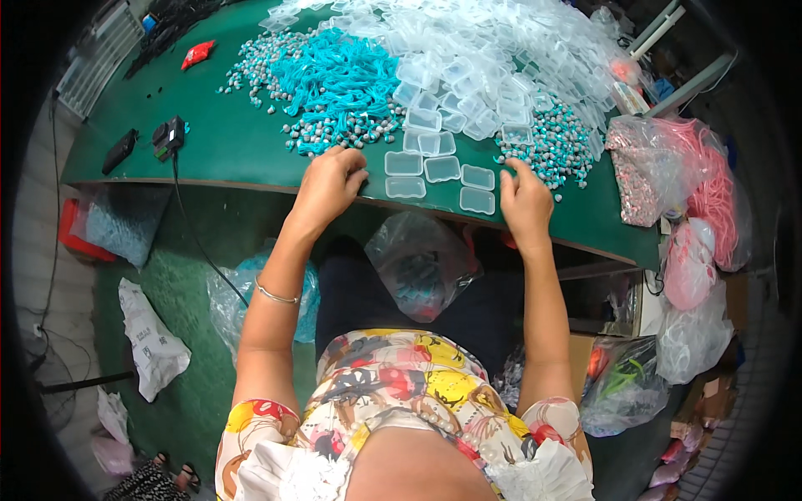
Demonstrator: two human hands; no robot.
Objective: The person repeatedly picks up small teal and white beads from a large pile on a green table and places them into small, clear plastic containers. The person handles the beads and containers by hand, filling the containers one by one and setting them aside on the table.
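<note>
My left hand [328, 182] rests on the green table [225, 142] at its near edge, fingers curled beside a heap of turquoise corded earplugs [338, 83]; whether it pinches one I cannot tell. My right hand [525, 200] lies on the table by a smaller heap of earplugs [547, 142], fingers bent down onto them. Between the hands lie several small clear plastic cases [441, 169] in rows. A large pile of the same clear cases [484, 58] spreads behind them.
A clear plastic bag [422, 263] sits in my lap. Bags of pink corded earplugs [685, 184] hang at the table's right end. A black device with a cable [168, 136], a dark remote-like object [119, 151] and a red packet [197, 54] lie at left. Bags litter the floor.
</note>
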